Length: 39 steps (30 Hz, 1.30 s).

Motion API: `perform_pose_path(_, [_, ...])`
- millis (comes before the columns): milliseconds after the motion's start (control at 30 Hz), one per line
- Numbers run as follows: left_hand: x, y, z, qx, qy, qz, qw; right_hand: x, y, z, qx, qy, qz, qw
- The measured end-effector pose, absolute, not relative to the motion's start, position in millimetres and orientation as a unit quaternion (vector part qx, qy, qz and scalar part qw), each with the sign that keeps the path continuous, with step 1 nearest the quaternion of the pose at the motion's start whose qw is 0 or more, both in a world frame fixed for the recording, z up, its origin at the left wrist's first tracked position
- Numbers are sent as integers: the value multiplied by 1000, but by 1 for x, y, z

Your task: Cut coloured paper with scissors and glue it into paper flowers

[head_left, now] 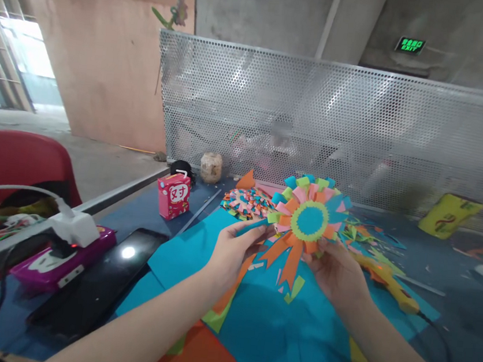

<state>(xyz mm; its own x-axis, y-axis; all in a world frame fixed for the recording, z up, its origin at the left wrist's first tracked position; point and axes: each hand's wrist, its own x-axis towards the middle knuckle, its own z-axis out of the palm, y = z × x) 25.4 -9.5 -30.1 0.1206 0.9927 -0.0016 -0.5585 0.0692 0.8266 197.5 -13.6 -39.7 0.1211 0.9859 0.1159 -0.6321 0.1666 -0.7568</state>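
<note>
Both hands on the paper rosette (310,221), held up above the middle of the desk (465,322), face toward the camera. Blue disc centre, yellow-green fringe, looped strips in pink, orange, green and blue, orange tails hanging down.

Left hand (233,250): closed on the rosette's left side, thumb along a narrow blue piece (257,226). Can't tell if that piece is attached. Right hand (340,270): fingers gripping the lower right rim, narrow grip.

Below: blue paper sheets (285,331) across the middle, orange sheet (203,360) at the front edge, small cut scraps (296,290) under the tails. Yellow glue gun (398,292) right of the right hand, cord running to the front right.

Behind the left hand, toward the back edge: pile of multicoloured looped paper (245,200). Pink drink carton (173,196) with straw near the left edge. Black phone (98,287) and purple power strip (62,262) with white charger (74,226) by the front left corner. Yellow packet (450,216) at the back edge, right side, against the perforated metal panel (339,122).
</note>
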Motion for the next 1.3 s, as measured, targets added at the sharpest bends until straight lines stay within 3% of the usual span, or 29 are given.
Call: perform_pose_path(1300, [16, 5, -33, 439, 366, 636, 519, 194, -16, -35, -271, -337, 564, 703])
